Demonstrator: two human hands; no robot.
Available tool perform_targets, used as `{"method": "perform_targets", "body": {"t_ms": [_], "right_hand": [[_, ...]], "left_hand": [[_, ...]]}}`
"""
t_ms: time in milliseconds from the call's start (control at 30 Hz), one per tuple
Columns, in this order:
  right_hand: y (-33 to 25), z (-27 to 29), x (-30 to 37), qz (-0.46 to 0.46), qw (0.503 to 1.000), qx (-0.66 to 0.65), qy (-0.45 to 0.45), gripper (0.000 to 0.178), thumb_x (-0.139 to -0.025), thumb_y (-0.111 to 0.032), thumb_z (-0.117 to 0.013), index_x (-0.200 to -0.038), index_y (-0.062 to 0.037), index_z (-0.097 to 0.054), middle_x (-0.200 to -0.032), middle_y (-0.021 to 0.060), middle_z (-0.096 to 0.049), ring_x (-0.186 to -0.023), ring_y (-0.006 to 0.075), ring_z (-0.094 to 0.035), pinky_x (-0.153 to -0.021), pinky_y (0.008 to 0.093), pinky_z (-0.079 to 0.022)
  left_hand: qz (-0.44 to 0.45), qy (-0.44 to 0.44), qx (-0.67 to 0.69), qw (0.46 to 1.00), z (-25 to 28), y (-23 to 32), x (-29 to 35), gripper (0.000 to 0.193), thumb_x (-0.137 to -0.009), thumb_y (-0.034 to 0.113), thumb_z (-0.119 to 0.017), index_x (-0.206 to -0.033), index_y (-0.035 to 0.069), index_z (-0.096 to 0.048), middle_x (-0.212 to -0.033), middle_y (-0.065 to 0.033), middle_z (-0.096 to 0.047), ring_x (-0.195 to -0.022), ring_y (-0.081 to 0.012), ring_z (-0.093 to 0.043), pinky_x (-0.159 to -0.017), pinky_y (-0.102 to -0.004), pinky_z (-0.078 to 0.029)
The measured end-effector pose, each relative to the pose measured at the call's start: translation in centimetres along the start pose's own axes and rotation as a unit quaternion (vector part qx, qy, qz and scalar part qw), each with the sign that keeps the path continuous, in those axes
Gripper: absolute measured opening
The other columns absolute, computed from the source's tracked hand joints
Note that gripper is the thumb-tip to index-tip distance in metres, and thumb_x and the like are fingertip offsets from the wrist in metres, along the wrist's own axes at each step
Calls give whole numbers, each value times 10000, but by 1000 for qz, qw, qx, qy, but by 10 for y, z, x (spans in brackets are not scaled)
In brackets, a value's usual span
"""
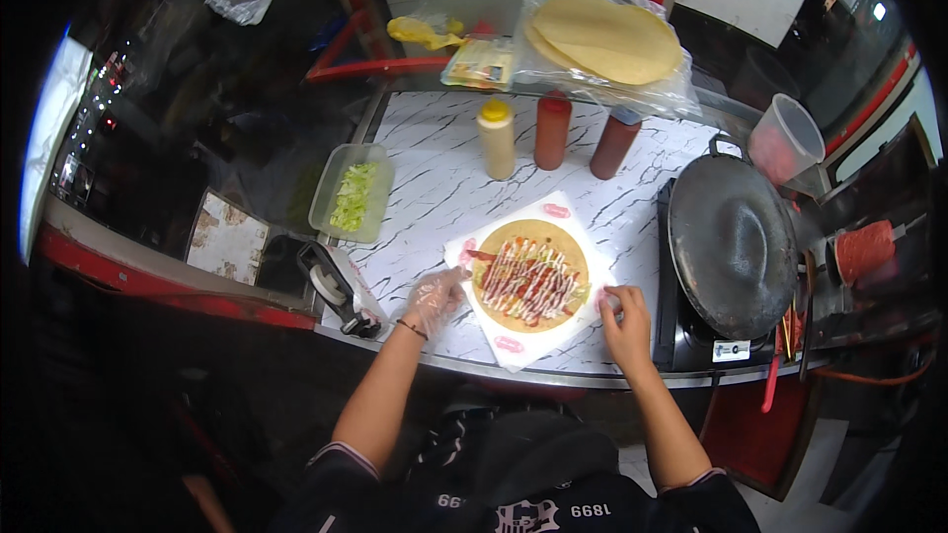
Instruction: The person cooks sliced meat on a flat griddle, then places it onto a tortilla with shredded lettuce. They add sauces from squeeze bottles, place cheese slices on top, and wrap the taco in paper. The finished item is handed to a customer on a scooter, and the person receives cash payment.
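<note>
A round flatbread (509, 234) lies flat on a square of white wrapping paper (538, 343) with pink printed patches. Over its middle is a filling (530, 279) of shredded greens and reddish pieces, striped with white and dark red sauce. My left hand (433, 302), in a clear plastic glove, is at the paper's left edge with thumb and fingers closed on it. Bare, my right hand (625, 321) pinches the paper's right corner between thumb and fingertips. Behind the flatbread stand three squeeze bottles: a cream one with a yellow cap (497, 143), a red one (553, 133) and a dark red one (614, 145).
At left are a plastic tub (385, 199) of chopped lettuce (353, 195) and a white-and-black device (341, 288). A black griddle pan (733, 247) sits on a stove at right, near a clear container (787, 138). Stacked flatbreads (604, 38) lie on plastic at the back.
</note>
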State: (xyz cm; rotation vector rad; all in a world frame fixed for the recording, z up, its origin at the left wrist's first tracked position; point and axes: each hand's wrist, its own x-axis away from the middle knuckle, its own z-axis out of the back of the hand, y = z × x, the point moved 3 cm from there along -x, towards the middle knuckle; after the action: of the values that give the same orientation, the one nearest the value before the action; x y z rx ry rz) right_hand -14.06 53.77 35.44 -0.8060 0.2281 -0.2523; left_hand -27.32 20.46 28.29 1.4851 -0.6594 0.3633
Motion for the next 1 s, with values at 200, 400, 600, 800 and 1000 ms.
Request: {"method": "perform_targets", "body": {"t_ms": [200,400,600,800,1000], "right_hand": [[32,-5,28,-45,997,-1,55,487,-927,-143,-720,-1358,30,-573,-1340,218,-521,-846,292,-640,-765,368,-545],[39,-6,17,-66,997,25,12,544,-941,-252,-714,-1394,7,-559,-1395,230,-489,-812,307,-674,-806,428,-561],[43,-1,21,-57,998,-13,24,484,-930,-193,-730,-1362,-17,-601,-1377,198,-511,-775,245,-663,-752,364,-560],[-7,7,10,-21,996,-14,82,372,-919,-151,-732,-1265,-31,-665,-1285,165,-577,-861,242,-657,-787,354,-547],[-31,-20,-84,89,988,115,45,367,-857,-142,-725,-1216,-67,-700,-1195,183,-636,-1158,361,-573,-994,482,-474]], "left_hand": [[7,-20,49,999,-13,4,-1,199,-942,255,-743,-934,56,-756,-657,5,-580,-495,-69,-448,-455,-237,-341],[-226,47,-212,950,-18,3,-21,217,-892,189,-783,-1025,17,-780,-694,-19,-659,-648,-130,-595,-662,-288,-516],[-327,-79,-359,870,-16,32,-13,229,-896,196,-766,-1090,78,-792,-874,-92,-682,-857,-226,-684,-806,-341,-550],[-406,-41,-385,828,-29,29,-8,190,-876,148,-724,-1044,147,-813,-883,-137,-649,-918,-365,-674,-863,-442,-531],[-349,28,-377,857,-45,27,-23,202,-866,228,-734,-894,31,-768,-934,-172,-713,-843,-382,-677,-793,-464,-532]]}}
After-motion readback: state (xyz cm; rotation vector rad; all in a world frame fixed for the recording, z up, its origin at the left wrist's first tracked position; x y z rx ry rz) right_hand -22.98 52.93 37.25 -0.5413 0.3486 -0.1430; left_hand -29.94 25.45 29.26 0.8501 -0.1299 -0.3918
